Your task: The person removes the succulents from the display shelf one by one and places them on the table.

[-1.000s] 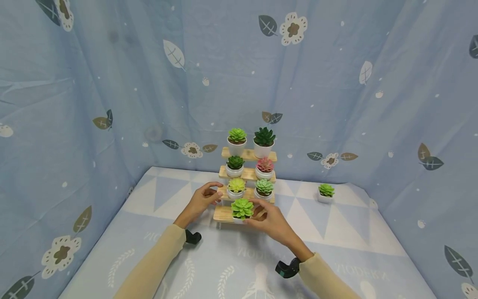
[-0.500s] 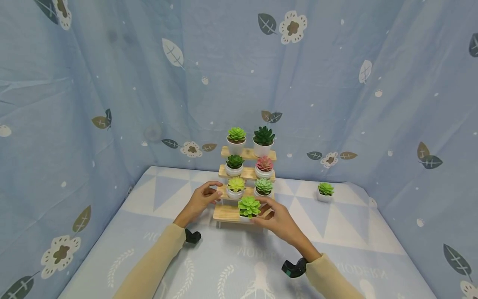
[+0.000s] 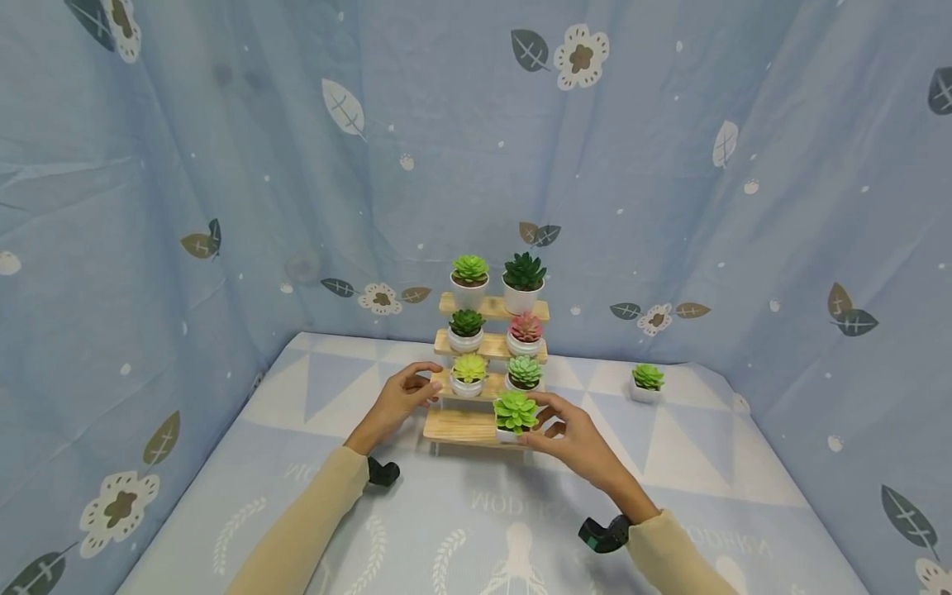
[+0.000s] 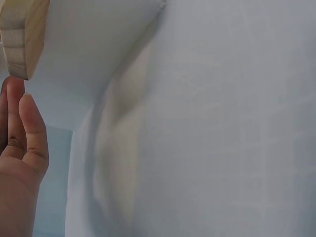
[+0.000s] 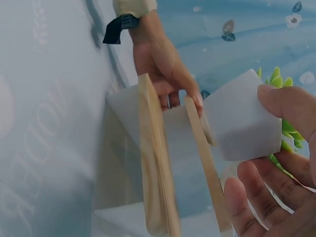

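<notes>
My right hand [image 3: 576, 442] pinches the white square pot of a bright green succulent [image 3: 515, 411], held over the right part of the lowest step of a wooden plant stand [image 3: 455, 426]. In the right wrist view the white pot [image 5: 247, 118] is tilted, thumb on one side and fingers on the other. My left hand [image 3: 396, 401] grips the left end of the second step up, thumb above it; the left wrist view has its fingers at the wooden step end [image 4: 24, 39]. Several potted succulents, among them a yellow-green one [image 3: 468, 368] and a pink one [image 3: 525, 329], stand in pairs on the upper steps.
Another green succulent in a white square pot [image 3: 647, 383] stands on the table at the far right. A patterned cloth [image 3: 312, 496] covers the table. Blue curtains [image 3: 640, 165] enclose it at the back and sides.
My right hand has carried the bright green succulent rightward along the lowest step, uncovering more of that step's left part. My left hand has stayed at the stand.
</notes>
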A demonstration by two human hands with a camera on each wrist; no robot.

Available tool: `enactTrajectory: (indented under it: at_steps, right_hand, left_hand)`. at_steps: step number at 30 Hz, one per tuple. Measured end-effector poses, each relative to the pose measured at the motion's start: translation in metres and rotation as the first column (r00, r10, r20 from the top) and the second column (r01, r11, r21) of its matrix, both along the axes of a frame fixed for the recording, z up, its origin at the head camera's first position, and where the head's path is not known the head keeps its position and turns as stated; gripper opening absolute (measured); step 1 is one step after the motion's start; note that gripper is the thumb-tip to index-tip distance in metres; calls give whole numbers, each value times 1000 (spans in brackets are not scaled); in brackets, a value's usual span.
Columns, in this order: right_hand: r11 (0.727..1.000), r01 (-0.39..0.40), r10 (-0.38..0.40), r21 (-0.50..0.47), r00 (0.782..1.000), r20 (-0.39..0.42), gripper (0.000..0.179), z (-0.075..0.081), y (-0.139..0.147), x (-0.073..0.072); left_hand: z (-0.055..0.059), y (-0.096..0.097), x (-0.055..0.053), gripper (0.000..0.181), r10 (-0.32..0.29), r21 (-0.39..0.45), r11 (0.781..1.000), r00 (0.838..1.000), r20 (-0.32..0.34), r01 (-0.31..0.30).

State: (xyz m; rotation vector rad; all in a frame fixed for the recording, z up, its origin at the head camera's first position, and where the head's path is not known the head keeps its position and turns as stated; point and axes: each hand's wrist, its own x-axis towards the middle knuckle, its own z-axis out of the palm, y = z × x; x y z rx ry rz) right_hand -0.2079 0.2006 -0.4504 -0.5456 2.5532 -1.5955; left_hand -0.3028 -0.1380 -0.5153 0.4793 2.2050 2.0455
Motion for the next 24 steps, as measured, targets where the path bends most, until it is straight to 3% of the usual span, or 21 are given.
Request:
enactTrajectory:
  at_steps: [11,24]
  right_hand:
    - [999,35,-35,-14,999,-17,63,0,24,-3]
    - [993,119,-119,-11,992,29,71,2,55,-11]
  left_hand:
    - [0,0,0,41,-1,-8,1000,1000,-13,1]
    - [0,-1,-1,43,-12,-10,1000,1000,-17,11]
